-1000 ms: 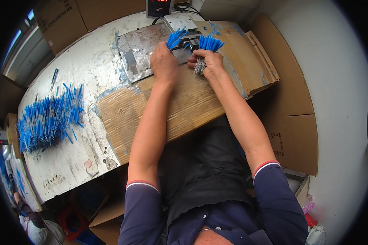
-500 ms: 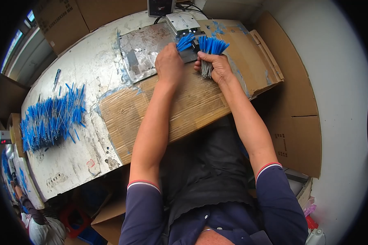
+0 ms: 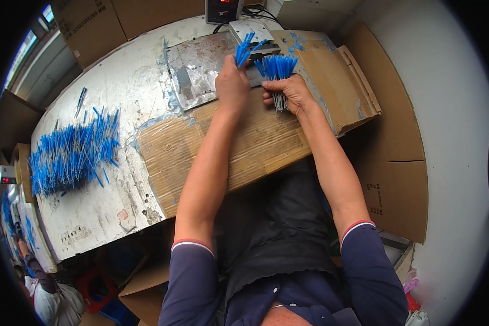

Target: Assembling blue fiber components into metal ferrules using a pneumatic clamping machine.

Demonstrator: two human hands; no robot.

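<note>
Left hand [image 3: 232,87]: Was curled around a small bunch [image 3: 244,50] of blue-ended wires, back of the hand toward the camera; could not tell the exact pinch, with the fingertips hidden.
Small bunch: Stuck up out of the left hand, loosely splayed, blue ends pointing away from the body.
Right hand [image 3: 292,93]: Gripped a thick bunch [image 3: 280,66] of similar wires, thumb pressed across the near side, fingers folded round the shafts.
Thick bunch: Stood roughly upright in that grip, near the small bunch, blue ends fanned above the thumb, pale shafts showing below.
Metal plate [image 3: 198,65]: Lay flat beside and beyond the left hand.
Metal block [image 3: 243,27]: Sat beyond the small bunch, near the far right of the plate.
Display box [image 3: 223,11]: Stood toward the far edge, lit in red.
Cardboard pad [image 3: 165,146]: Covered the near table edge beneath the forearms.
Wire pile [image 3: 73,155]: Lay spread across the left part of the white table [image 3: 125,76], blue ends mixed with pale shafts.
Pen-like tool [image 3: 81,102]: Lay just beyond the wire pile.
Co-worker [image 3: 57,307]: Showed partly at lower left, in pale clothing.
</note>
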